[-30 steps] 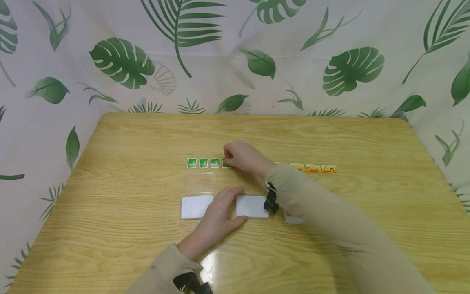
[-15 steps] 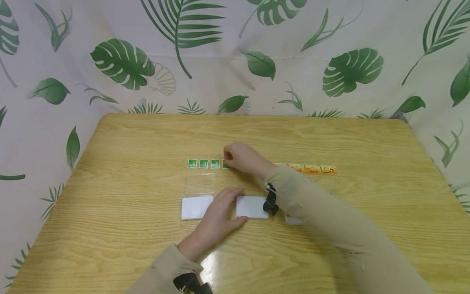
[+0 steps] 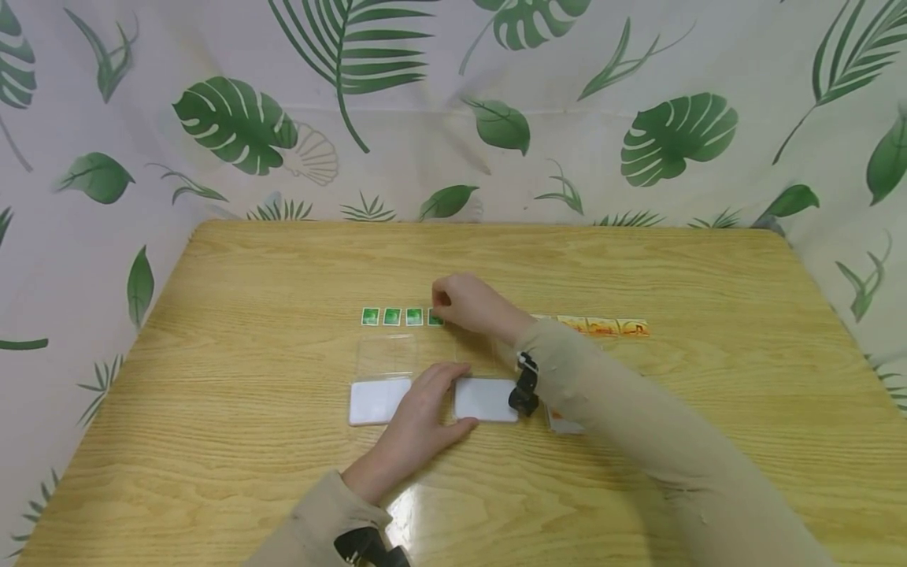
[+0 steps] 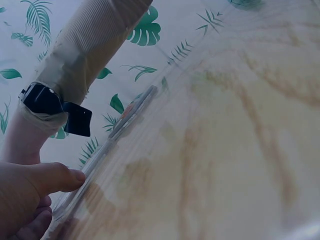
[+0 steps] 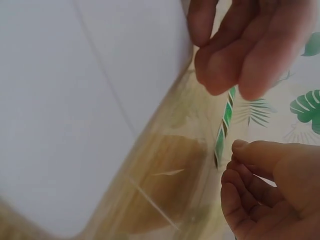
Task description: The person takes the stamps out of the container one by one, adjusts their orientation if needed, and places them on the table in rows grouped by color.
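Note:
In the head view, my right hand (image 3: 471,303) pinches, between thumb and index finger, a small green square with a white border (image 3: 434,317), the last of a row of such green squares (image 3: 392,316). The fingertips cover part of it. My left hand (image 3: 420,421) spans the near end of a flat white rectangular case (image 3: 486,399), index finger at its far edge and thumb at its near edge. The left wrist view has the left thumb (image 4: 57,179) against a thin clear edge. Close up, the right wrist view shows the white case (image 5: 95,100) beside the left fingers.
Another white case (image 3: 378,401) lies left of the left hand, with a clear plastic lid (image 3: 386,355) behind it. A row of yellow-orange squares (image 3: 603,327) runs right of the right wrist. A third case (image 3: 564,424) is partly hidden under the right sleeve. Leaf-patterned cloth backs the wooden table (image 3: 212,331).

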{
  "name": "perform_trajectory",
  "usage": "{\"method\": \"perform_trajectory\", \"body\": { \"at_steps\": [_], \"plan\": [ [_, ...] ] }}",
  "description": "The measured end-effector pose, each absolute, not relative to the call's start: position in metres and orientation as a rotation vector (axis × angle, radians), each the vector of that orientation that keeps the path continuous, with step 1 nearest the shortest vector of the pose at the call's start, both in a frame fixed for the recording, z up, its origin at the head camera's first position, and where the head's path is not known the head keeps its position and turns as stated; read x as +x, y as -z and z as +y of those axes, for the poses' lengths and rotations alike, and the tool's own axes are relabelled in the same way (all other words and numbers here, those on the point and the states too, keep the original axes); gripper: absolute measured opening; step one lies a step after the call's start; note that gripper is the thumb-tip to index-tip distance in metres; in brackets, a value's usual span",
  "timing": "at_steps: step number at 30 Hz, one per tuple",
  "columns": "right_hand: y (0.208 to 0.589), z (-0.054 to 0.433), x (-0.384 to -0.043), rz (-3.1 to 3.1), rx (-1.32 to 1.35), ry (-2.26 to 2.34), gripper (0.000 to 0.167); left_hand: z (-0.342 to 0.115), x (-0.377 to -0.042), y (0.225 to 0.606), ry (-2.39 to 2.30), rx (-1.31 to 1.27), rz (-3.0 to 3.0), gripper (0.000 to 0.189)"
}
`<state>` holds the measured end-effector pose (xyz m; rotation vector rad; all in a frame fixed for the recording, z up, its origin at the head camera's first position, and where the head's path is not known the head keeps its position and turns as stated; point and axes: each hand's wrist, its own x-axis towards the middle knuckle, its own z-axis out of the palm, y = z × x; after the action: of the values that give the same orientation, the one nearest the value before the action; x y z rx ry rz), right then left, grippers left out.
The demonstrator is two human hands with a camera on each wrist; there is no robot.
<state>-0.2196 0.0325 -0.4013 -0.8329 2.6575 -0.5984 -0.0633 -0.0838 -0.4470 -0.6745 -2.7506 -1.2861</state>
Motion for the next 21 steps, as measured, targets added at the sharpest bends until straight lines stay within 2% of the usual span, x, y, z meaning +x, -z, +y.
{"method": "perform_trajectory", "body": {
  "at_steps": [21],
  "plan": [
    [0.381, 0.069, -0.2, 2.694, -0.915, 0.743, 0.011, -0.084, -0.063, 0.448, 1.301, -0.665, -2.75, 0.064]
  ]
}}
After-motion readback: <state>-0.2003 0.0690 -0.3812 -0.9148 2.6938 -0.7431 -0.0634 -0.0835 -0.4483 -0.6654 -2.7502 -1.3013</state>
